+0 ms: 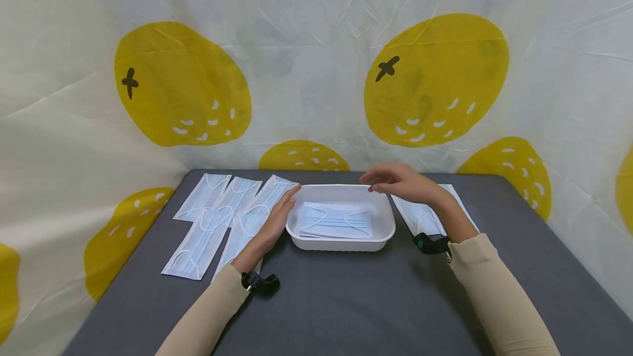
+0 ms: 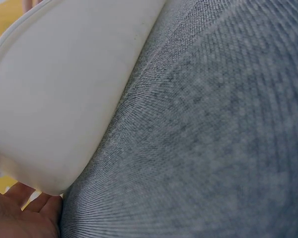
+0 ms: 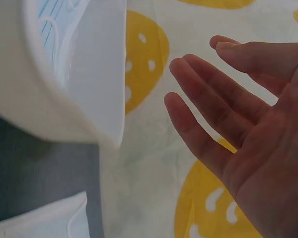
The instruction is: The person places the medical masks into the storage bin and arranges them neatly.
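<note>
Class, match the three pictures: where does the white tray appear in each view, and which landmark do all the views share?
Head: the white tray is just below centre, slightly to the right, seen whole.
Left wrist: the white tray fills the upper left, cut off by the picture's edge.
Right wrist: the white tray is at upper left, also cut off.
Shared landmark: the grey tabletop.

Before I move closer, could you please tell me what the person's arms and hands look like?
The left sleeve and right sleeve are long, plain and beige. Past them are a black left wrist device and a black right wrist device, the latter showing some green. The left hand and right hand wear no gloves.
</note>
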Action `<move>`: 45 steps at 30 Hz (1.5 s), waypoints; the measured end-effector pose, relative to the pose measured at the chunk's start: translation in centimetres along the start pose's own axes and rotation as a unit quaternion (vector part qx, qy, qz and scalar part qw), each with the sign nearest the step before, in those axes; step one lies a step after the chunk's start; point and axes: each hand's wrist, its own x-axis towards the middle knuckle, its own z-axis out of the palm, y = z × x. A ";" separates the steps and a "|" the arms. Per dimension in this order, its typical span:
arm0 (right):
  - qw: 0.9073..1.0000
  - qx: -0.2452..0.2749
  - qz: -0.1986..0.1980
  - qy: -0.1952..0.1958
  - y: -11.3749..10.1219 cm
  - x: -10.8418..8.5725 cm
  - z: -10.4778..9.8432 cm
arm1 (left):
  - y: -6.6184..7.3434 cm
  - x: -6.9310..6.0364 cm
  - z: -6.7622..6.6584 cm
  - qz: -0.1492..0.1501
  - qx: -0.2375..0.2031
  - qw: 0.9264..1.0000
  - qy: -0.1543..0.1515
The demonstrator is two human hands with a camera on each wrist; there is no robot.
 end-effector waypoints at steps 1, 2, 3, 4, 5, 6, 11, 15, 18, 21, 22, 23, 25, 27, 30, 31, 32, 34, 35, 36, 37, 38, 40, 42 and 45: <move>1.000 0.000 0.002 0.009 0.3 -0.6 -0.2 | 0.0 0.0 0.0 0.000 0.000 1.000 0.000; 1.000 -0.002 0.004 0.019 0.5 -1.2 -0.4 | 0.0 0.0 0.0 0.001 0.001 1.000 0.000; 1.000 -0.003 0.008 0.028 0.8 -1.9 -0.6 | 0.0 0.0 0.0 0.001 0.001 1.000 -0.002; 0.999 -0.001 0.011 0.036 1.1 -2.5 -0.8 | 0.0 0.0 0.0 0.001 0.001 1.000 -0.003; 0.999 0.000 0.015 0.043 1.4 -3.1 -0.9 | 0.0 0.0 0.0 0.000 0.001 1.000 -0.004; 0.999 0.003 0.020 0.050 1.6 -3.7 -1.1 | 0.0 0.0 0.0 -0.002 0.003 1.000 -0.005; 0.996 0.024 0.029 0.082 3.1 -6.3 -2.0 | 0.1 0.1 0.0 -0.011 0.005 1.000 -0.004; 0.993 0.030 0.036 0.105 4.3 -7.8 -2.5 | 0.0 0.1 -0.1 -0.013 0.002 1.000 0.001; 0.992 0.024 0.043 0.119 5.3 -9.0 -2.7 | 0.0 0.0 -0.1 -0.019 0.004 1.000 0.000; 0.990 0.017 0.055 0.131 6.3 -10.0 -3.0 | -0.1 -0.1 -0.1 -0.021 0.005 1.000 -0.003; 0.989 0.017 0.058 0.136 6.6 -10.2 -3.0 | -0.1 -0.1 -0.1 -0.020 0.004 1.000 -0.003; 0.988 0.019 0.061 0.139 6.9 -10.5 -3.1 | -0.1 -0.1 -0.1 -0.019 0.003 1.000 -0.003; 0.987 0.024 0.067 0.145 7.5 -10.9 -3.3 | -0.1 -0.1 -0.2 -0.019 0.003 1.000 -0.002; 0.985 0.028 0.076 0.150 8.1 -11.3 -3.4 | -0.1 -0.1 -0.2 -0.020 0.004 1.000 -0.001; 0.982 0.031 0.097 0.156 8.8 -12.1 -3.6 | -0.2 0.0 -0.2 -0.019 0.005 1.000 -0.002; 0.982 0.030 0.105 0.157 9.1 -12.3 -3.7 | -0.2 0.0 -0.2 -0.018 0.005 1.000 -0.003; 0.981 0.030 0.113 0.158 9.4 -12.6 -3.8 | -0.3 0.0 -0.2 -0.017 0.006 1.000 -0.004; 0.978 0.028 0.127 0.160 10.0 -13.1 -3.9 | -0.3 0.0 -0.1 -0.016 0.007 1.000 -0.005; 0.977 0.026 0.135 0.161 10.3 -13.4 -3.9 | -0.3 0.0 -0.1 -0.016 0.009 1.000 -0.006; 0.977 0.023 0.142 0.160 10.5 -13.7 -4.0 | -0.3 0.0 -0.1 -0.015 0.008 1.000 -0.006; 0.976 0.019 0.147 0.161 10.8 -13.9 -4.0 | -0.3 0.0 -0.1 -0.015 0.009 1.000 -0.006; 0.975 0.013 0.152 0.160 11.1 -14.1 -4.0 | -0.3 -0.1 -0.1 -0.015 0.009 1.000 -0.005; 0.974 -0.004 0.163 0.157 11.6 -14.5 -4.1 | -0.4 -0.1 -0.2 -0.014 0.010 1.000 -0.004; 0.973 -0.021 0.173 0.153 12.1 -14.8 -4.1 | -0.4 -0.1 -0.2 -0.014 0.009 1.000 -0.003; 0.970 -0.033 0.191 0.145 12.7 -15.1 -4.1 | -0.6 -0.1 -0.3 -0.015 0.009 1.000 -0.002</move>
